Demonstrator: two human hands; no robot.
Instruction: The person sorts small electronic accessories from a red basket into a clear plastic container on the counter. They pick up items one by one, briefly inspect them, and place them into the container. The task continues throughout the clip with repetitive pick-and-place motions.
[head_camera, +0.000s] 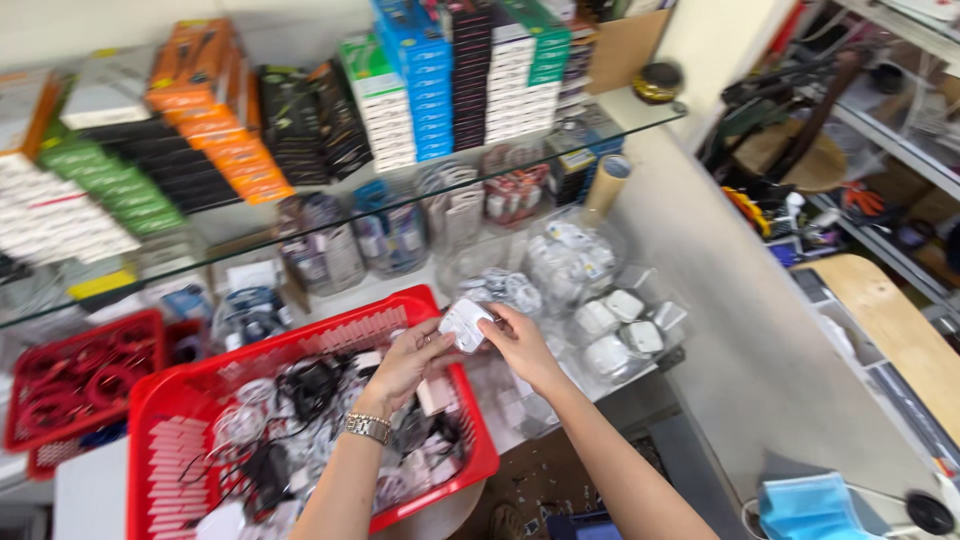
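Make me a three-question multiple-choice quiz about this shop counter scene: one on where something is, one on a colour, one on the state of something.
1. Where is the small white plastic charger block?
A. On the glass shelf
B. Held between both hands above the basket's edge
C. On the floor

2. What colour is the slatted plastic basket full of cables?
A. Red
B. Blue
C. Green

3. How is the metal wristwatch?
A. Lying in the basket
B. Hanging from a shelf
C. Worn on the left wrist

Answers:
1 B, the left hand and right hand both grip it.
2 A, its rim and walls are bright red.
3 C, its band wraps the left forearm.
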